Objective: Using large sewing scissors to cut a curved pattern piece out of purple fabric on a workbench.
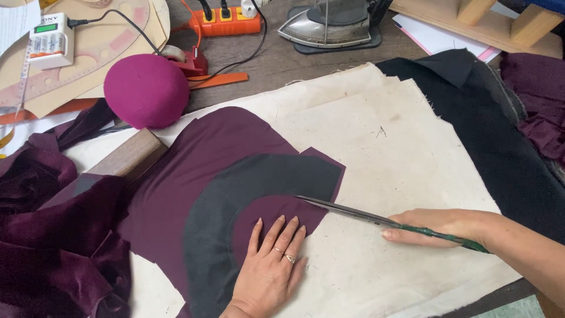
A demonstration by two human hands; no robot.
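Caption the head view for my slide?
Left hand flattens maroon fabric while right hand runs scissors along the grey pattern piece.

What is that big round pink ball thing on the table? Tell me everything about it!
The round pink thing is a smooth dome covered in magenta cloth, padded-looking, rather like a firm cushion. It sits at the back left of the work table, apart from both hands. Its lower edge rests against dark purple fabric and a wooden block. Behind it lie a red tape dispenser and tan card pattern pieces. Nothing is holding it; its underside is hidden.
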